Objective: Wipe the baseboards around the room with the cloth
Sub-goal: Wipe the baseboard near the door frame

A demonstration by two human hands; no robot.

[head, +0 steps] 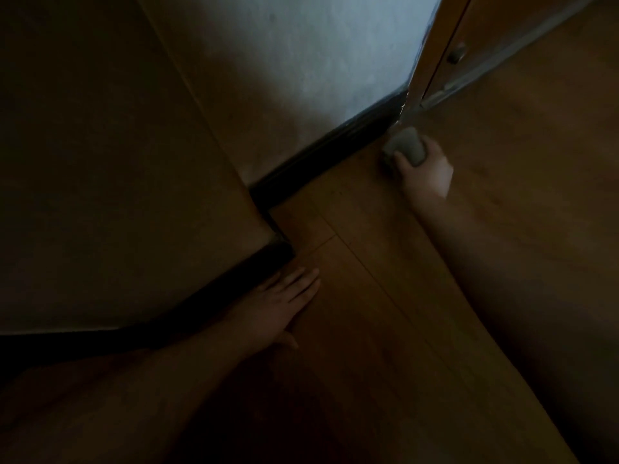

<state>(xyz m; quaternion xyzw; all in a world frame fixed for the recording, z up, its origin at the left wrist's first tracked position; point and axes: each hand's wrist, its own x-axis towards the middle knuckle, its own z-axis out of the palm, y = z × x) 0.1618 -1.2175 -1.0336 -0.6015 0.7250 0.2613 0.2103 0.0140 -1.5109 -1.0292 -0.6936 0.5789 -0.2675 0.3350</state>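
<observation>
A dark baseboard (330,152) runs along the foot of a pale wall, turns a jutting corner (268,212) and continues down to the left. My right hand (423,169) grips a bunched grey cloth (403,147) at the baseboard's far right end, close to a wooden door frame. The cloth sits low at floor level beside that end. My left hand (284,303) lies flat on the wooden floor with fingers straight, right next to the nearer stretch of baseboard (214,296).
A wooden door frame (425,61) and a door with a small round fitting (455,55) stand at the upper right. A pale threshold strip (469,78) runs along the doorway. Laminate floor (385,279) fills the rest. The scene is dim.
</observation>
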